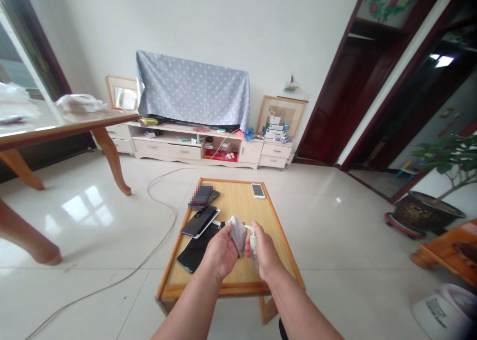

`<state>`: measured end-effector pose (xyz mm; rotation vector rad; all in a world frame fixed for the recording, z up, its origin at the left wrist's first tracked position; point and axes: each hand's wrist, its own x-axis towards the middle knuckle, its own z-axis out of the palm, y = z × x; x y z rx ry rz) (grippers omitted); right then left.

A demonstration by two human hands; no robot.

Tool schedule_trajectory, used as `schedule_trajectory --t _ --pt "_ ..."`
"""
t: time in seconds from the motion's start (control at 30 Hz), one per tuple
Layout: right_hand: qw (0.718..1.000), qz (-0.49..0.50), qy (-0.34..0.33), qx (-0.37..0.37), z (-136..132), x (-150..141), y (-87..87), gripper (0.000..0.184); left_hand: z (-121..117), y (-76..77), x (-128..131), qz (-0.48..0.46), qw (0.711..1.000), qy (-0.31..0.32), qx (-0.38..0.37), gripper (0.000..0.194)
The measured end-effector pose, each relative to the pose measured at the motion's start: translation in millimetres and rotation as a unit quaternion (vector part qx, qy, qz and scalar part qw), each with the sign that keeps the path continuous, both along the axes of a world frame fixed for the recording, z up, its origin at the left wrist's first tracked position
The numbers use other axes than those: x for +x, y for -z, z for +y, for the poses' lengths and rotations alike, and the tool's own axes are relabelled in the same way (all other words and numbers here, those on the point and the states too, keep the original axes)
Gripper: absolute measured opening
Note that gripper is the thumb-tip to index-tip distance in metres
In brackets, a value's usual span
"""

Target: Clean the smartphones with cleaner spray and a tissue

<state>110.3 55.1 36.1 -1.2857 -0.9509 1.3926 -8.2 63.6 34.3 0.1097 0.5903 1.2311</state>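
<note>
My left hand (222, 254) is closed on a light grey cloth (237, 233), holding it up over the small wooden table (175, 279). Close beside it, my right hand (265, 250) grips a small clear pump bottle (254, 260) with a pale green top. The pump's nozzle points left, toward the cloth. Left of my hands lie a large black tablet-like device (194, 250) and a dark phone (198, 221) resting partly over a white-edged one. A white phone (258, 191) lies alone at the table's far right corner.
Behind those devices is a dark, partly pixelated item (203, 196). A cable (164, 240) runs across the floor at left, near a larger table's leg (112, 161). A low white cabinet (167, 150) stands along the wall; a potted plant (425, 211) and bucket (443, 312) are at right.
</note>
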Motion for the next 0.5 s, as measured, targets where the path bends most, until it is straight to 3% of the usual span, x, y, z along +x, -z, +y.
schedule_trajectory --t 0.5 --pt "0.999 -0.023 0.011 0.029 -1.1 -0.2 -7.7 0.053 -0.1 2.4 0.1 0.022 1.000 -0.007 0.013 0.023"
